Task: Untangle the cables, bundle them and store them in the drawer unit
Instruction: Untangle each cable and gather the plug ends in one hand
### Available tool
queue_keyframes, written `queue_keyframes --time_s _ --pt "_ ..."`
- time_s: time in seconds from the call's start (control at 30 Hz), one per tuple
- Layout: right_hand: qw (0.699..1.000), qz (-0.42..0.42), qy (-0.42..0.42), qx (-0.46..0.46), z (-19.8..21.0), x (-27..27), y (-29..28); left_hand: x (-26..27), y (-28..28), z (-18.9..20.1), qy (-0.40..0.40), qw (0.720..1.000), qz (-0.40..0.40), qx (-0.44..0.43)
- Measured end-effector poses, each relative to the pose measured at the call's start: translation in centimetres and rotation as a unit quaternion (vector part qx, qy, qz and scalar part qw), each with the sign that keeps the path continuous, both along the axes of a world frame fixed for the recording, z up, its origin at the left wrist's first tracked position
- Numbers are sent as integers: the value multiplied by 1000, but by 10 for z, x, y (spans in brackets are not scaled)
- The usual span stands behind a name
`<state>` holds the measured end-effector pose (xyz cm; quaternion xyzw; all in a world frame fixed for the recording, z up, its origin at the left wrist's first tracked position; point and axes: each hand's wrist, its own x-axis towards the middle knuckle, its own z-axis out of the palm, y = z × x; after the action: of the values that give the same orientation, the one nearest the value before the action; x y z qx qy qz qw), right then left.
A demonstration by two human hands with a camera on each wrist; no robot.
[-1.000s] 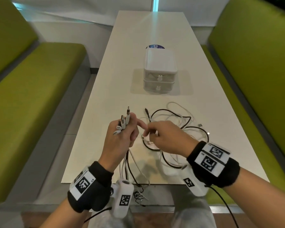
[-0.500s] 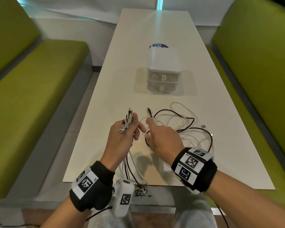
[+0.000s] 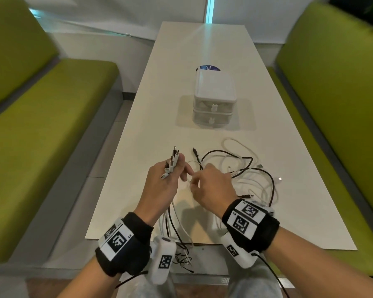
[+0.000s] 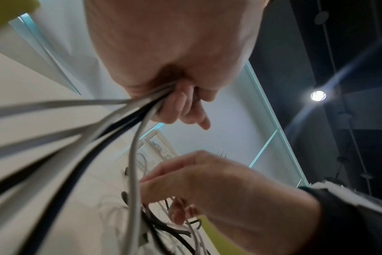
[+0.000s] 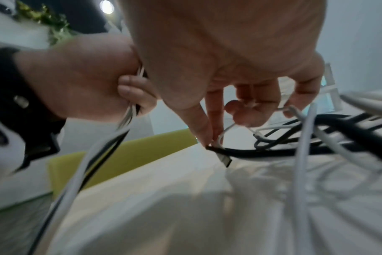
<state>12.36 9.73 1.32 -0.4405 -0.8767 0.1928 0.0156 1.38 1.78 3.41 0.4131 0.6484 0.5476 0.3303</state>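
Note:
My left hand [image 3: 174, 168] is raised above the table and grips a bunch of white and black cable ends [image 3: 173, 160], plugs pointing up; their cords [image 4: 120, 120] run down past the wrist and over the table's near edge. Just to its right, my right hand [image 3: 192, 182] pinches a thin white cable [image 5: 218, 140] between thumb and index finger, beside a black plug [image 5: 224, 157]. A tangle of black and white cables [image 3: 250, 175] lies on the table behind and to the right of that hand. The white two-drawer unit [image 3: 213, 100] stands further back, both drawers closed.
The long white table [image 3: 138, 147] runs away from me between two green benches [image 3: 41, 136] [image 3: 332, 104]. A blue round label [image 3: 207, 67] lies behind the drawer unit. Some cable ends [image 3: 183, 259] dangle below the table's near edge.
My right hand has drawn back from the black plug on the table toward my left hand and now pinches a thin white cable. The left hand keeps its hold on the bunch.

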Motion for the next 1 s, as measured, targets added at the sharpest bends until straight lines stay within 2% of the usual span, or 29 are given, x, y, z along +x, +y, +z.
queue_keyframes --time_s 0.17,0.23,0.37,0.53,0.6,0.7,0.83,1.0 --pt "997 12 71 27 15 7 7 2 7 -5 168 985 -12 42" --pt "993 29 93 73 20 12 7 3 10 -8 207 976 -33 50" --pt "978 9 182 101 34 26 9 3 12 -9 306 949 -60 55" --pt "974 63 132 172 52 31 -4 14 9 7 403 911 -68 43" --pt "980 73 125 139 60 31 -6 14 7 9 406 911 -65 29" --pt "978 74 177 82 63 36 -1 10 3 11 381 922 -63 9" --pt "941 56 333 2 58 37 2 5 1 15 369 925 -90 26" --pt "893 27 445 -61 52 32 -1 0 8 7 254 961 -114 7"
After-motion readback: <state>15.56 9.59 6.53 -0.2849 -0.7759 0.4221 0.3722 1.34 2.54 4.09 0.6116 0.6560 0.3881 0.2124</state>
